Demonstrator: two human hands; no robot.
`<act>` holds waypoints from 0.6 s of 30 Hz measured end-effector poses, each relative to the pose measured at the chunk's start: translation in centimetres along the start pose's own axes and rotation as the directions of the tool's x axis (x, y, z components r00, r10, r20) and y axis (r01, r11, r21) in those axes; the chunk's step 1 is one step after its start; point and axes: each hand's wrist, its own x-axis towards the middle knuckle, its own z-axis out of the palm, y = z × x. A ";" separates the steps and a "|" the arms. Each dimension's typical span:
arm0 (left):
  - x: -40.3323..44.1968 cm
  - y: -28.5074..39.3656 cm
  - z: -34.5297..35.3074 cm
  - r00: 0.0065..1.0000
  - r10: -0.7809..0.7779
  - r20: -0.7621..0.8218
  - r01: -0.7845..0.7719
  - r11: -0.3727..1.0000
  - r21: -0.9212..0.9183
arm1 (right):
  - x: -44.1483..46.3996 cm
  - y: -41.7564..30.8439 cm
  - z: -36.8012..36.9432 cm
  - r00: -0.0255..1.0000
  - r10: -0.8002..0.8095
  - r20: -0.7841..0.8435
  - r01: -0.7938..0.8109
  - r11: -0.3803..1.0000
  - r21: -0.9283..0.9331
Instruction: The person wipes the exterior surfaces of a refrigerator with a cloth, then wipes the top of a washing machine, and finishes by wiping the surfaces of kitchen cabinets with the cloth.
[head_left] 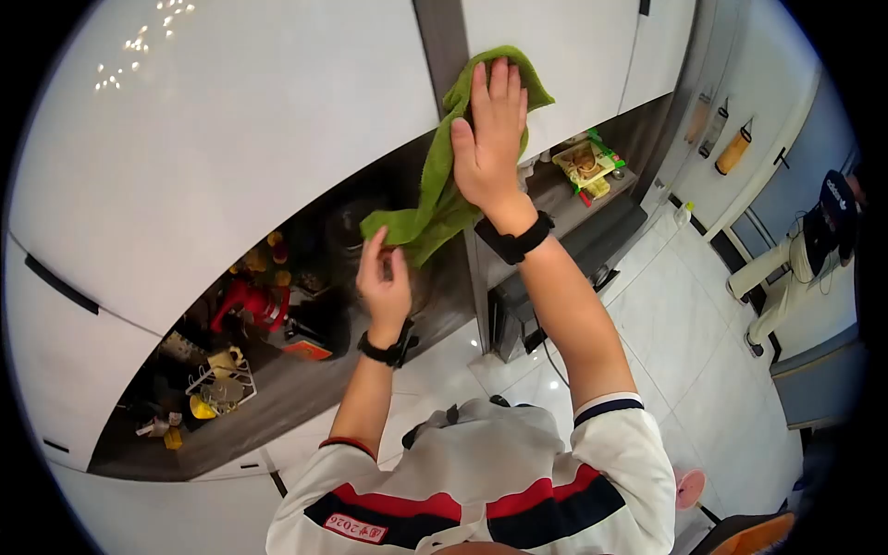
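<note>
A green cloth (433, 199) hangs in folds from the white cabinet door (564, 46) over the dark open shelf. My right hand (492, 139) lies flat on its upper part, fingers stretched out and pressed against the cabinet beside the dark vertical strip (442, 46). Lower and to the left, my left hand (384, 287) has its fingertips at the cloth's lower corner, pinching it. Part of that grip is hidden by the cloth. Both wrists wear black bands.
The open shelf holds a red figure (252, 305), a wire rack (222, 388) and several small ornaments. Food packets (589, 164) lie on the right shelf above a black cabinet (518, 319). Another person (814, 240) stands at the far right on the tiled floor (684, 324).
</note>
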 end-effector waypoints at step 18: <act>0.4 4.8 5.2 0.992 0.099 0.078 -0.096 0.994 -0.043 | -0.3 8.7 -5.7 0.985 0.170 -0.013 -0.170 0.973 -0.153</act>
